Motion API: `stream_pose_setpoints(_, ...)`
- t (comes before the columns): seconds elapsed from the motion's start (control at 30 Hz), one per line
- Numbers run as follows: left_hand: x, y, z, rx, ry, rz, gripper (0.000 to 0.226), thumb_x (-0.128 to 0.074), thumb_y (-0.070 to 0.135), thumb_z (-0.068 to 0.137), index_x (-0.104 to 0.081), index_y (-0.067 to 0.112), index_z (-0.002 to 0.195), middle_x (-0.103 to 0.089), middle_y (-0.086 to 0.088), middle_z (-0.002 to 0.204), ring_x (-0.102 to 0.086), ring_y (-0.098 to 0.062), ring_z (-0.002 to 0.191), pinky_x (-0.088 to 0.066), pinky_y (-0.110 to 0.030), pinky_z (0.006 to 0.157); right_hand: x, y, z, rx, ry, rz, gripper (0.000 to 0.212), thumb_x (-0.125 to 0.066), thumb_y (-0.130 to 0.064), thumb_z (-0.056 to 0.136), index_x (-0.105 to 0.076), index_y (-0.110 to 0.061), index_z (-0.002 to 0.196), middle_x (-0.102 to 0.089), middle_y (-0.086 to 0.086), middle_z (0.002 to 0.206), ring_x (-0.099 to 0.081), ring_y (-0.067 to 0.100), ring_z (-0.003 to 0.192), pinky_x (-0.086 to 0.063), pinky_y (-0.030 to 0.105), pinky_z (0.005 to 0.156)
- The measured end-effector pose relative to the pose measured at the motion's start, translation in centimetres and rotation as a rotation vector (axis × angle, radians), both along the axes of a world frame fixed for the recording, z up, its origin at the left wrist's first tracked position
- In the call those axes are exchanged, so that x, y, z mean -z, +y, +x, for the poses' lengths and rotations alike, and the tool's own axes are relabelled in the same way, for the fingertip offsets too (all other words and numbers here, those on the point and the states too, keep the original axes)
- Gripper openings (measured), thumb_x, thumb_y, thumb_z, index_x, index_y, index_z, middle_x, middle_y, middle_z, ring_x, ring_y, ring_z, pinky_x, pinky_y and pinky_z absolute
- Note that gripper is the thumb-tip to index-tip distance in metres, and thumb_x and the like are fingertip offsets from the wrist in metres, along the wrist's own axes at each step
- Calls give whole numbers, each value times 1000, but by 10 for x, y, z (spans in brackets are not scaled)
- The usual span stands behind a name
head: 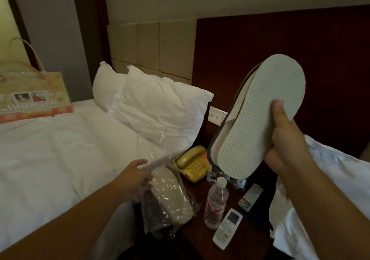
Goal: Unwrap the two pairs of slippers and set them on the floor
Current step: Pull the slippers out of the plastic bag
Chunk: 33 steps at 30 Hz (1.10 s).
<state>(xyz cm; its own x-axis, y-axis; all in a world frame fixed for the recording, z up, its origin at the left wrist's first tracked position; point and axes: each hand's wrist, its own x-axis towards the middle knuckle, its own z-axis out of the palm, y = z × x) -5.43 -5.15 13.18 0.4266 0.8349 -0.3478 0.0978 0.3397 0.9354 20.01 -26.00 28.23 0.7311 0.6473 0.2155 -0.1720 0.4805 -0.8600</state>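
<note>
My right hand [288, 139] holds an unwrapped pair of white slippers [258, 119] up in the air above the nightstand, soles toward me, the two pressed together. My left hand [136, 176] grips clear plastic wrap [154, 139] that trails upward from it, together with a second pair of slippers [170, 197] still inside a clear bag. That wrapped pair hangs over the gap between the bed and the nightstand. The floor is not in view.
A dark wooden nightstand [200, 237] carries a yellow telephone [192, 163], a water bottle [216, 203] and two remote controls [227, 228]. A white bed [50, 159] with pillows [158, 107] lies at left, a gift bag [32, 97] on it. Another white bed [324, 199] is at right.
</note>
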Motion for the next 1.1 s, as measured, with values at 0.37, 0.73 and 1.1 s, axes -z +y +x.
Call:
stream_pose_setpoints(0.37,39,60,122,-108,-206,-29,45,-58,-13,82,-56,17,115,-68,-14,102,-62,-24,67,-51,-38,69,40,19,50,35,9,-65,50,-68,-53,78,-59,-32,122,-74,-9,110,-71,11,97,-60,38,71)
stream_pose_setpoints(0.73,121,56,188,103,840,453,46,-69,42,75,-59,27,117,-59,-8,114,-52,-28,106,-48,-40,89,75,41,71,13,0,-112,36,-69,-47,80,-64,-33,113,-75,-9,106,-72,11,93,-60,33,61)
stream_pose_setpoints(1.1,71,41,176,163,573,535,79,-53,74,74,-44,28,137,-48,-6,139,-45,-28,126,-40,-47,102,86,55,66,-52,31,-230,41,-67,-52,79,-67,-30,113,-76,-2,107,-73,19,94,-57,46,78)
